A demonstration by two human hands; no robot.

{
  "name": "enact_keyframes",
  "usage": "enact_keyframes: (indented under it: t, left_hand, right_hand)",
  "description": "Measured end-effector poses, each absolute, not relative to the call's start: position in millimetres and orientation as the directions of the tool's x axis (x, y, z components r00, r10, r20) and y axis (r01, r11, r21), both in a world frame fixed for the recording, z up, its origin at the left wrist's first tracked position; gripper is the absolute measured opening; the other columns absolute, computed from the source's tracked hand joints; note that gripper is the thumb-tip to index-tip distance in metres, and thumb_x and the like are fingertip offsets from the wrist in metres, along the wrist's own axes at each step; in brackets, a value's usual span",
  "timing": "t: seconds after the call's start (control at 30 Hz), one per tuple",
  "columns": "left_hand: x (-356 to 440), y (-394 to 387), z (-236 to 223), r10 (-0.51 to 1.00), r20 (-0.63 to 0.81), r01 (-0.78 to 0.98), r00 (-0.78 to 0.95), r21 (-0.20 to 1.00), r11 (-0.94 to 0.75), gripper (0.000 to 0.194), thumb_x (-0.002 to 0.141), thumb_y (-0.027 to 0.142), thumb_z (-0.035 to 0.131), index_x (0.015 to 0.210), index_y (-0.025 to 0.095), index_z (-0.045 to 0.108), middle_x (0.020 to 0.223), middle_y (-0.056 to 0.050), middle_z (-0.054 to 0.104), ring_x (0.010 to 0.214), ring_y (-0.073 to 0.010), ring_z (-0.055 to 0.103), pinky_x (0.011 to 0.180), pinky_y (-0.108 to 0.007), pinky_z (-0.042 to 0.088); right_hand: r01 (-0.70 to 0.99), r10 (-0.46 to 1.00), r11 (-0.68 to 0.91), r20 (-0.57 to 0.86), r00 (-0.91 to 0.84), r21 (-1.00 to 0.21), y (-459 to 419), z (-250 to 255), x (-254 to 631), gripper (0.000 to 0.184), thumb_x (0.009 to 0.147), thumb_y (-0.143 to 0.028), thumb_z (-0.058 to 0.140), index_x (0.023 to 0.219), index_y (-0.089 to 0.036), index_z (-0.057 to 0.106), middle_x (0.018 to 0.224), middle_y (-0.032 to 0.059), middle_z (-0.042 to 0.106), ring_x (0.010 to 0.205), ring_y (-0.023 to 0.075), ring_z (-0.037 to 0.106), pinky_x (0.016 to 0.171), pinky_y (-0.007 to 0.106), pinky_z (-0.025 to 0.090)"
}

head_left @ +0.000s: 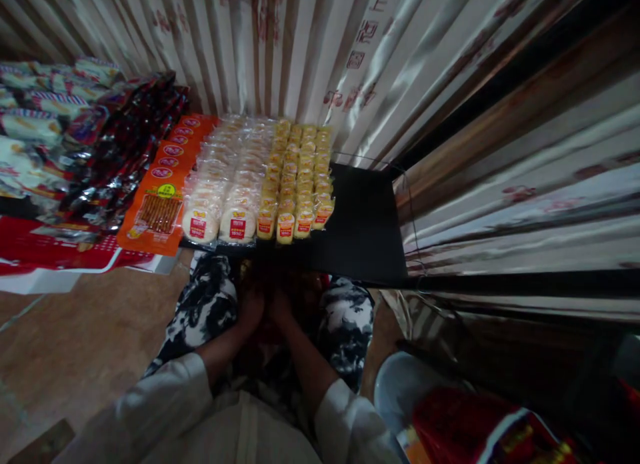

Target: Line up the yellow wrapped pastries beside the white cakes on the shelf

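My left hand (pixel 251 305) and my right hand (pixel 279 307) are close together between my knees, low under the front edge of the black table (pixel 367 224). Deep shadow hides the fingers of both, so I cannot tell what they hold. Something dark red (pixel 310 287) is dimly visible beside my right hand, too dark to name. Above them on the table stand rows of small yellow packaged cakes (pixel 295 184) and rows of round white wrapped biscuits (pixel 220 191). An orange snack packet (pixel 167 184) with a picture of brown sticks lies left of the biscuits.
Dark shiny packets (pixel 120 151) and white packets (pixel 37 121) are piled at the left, above a red-and-white box or sheet (pixel 65 247). A pale curtain (pixel 280 44) hangs behind the table. A pale bucket (pixel 400 384) and a red bag (pixel 465 421) are at the lower right.
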State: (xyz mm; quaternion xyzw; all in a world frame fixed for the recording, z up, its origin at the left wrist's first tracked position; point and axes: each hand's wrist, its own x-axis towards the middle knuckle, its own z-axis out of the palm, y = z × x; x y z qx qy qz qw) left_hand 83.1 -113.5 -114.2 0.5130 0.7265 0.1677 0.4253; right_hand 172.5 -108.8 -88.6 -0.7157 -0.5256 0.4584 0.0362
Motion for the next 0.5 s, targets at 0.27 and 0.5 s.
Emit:
enact_keyframes:
  t: [0.27,0.5]
  left_hand:
    - [81.1,-113.8,-108.7,0.864,-0.484,0.389,-0.141,0.775,0.498,0.032,0.083,0.013,0.039,0.105,0.013,0.063,0.115,-0.012,0.065,0.112,-0.0209,0.058,0.106,-0.037,0.037]
    - [76.3,-115.4,-87.9,0.882,-0.447,0.192,-0.149,0.862,0.469,0.041,0.083,0.018,0.048,0.123,0.012,0.053,0.136,-0.012,0.051,0.129,-0.0209,0.043,0.112,-0.035,0.028]
  right_hand:
    - [0.545,0.893,-0.417,-0.441,0.095,-0.727,-111.6,-92.6,180.2,0.039,0.08,-0.01,0.045,0.115,-0.018,0.06,0.12,0.0092,0.063,0.11,0.0177,0.059,0.097,0.03,0.043]
    - [0.446,0.924,-0.383,-0.329,0.197,-0.809,-124.8,-71.0,206.8,0.041,0.073,-0.027,0.061,0.113,-0.017,0.06,0.11,0.0094,0.066,0.103,0.0222,0.061,0.092,0.036,0.046]
